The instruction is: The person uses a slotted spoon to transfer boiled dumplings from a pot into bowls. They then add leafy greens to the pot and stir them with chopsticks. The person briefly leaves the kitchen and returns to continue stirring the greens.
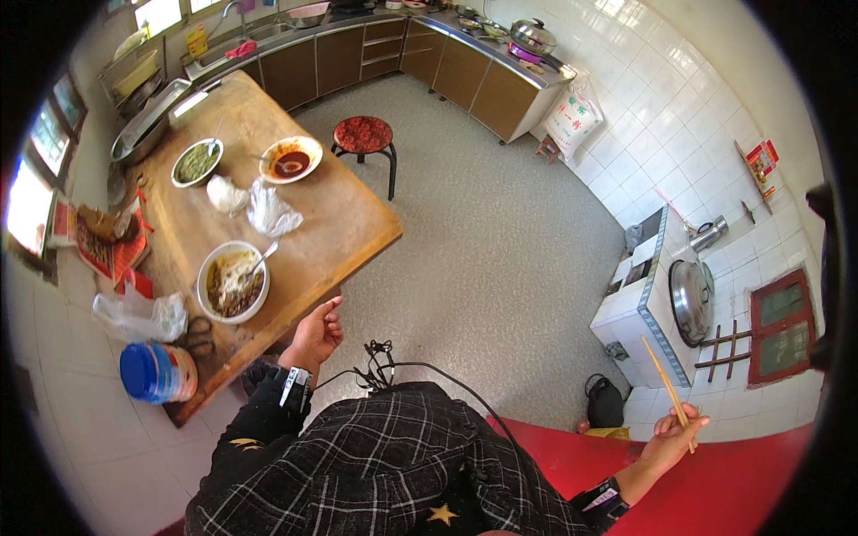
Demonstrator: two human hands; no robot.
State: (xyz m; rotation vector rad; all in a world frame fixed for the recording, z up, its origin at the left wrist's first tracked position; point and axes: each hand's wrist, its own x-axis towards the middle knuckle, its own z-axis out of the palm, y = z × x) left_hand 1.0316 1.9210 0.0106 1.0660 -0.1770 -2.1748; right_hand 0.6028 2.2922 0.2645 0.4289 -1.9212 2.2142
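My right hand (673,435) holds a pair of wooden chopsticks (660,374) upright at the far right, above a red surface (717,476). My left hand (318,338) hangs beside the near edge of the wooden table (335,221), with nothing in it. Its fingers curl loosely, the index finger straighter. Nearest to it on the table is a white bowl (201,288) of dark minced filling with a pale heap and a metal spoon (263,258). Behind lie a clear plastic bag (273,211), a white lump (226,195) in plastic, a bowl of red sauce (293,163) and a bowl of chopped greens (196,164).
A blue-lidded jar (157,373), scissors (199,338) and a plastic bag (144,316) crowd the table's left corner. A red stool (362,137) stands beyond the table. At right is a tiled stove (647,315) with a lidded pot (690,301). A black cable (429,365) crosses my front.
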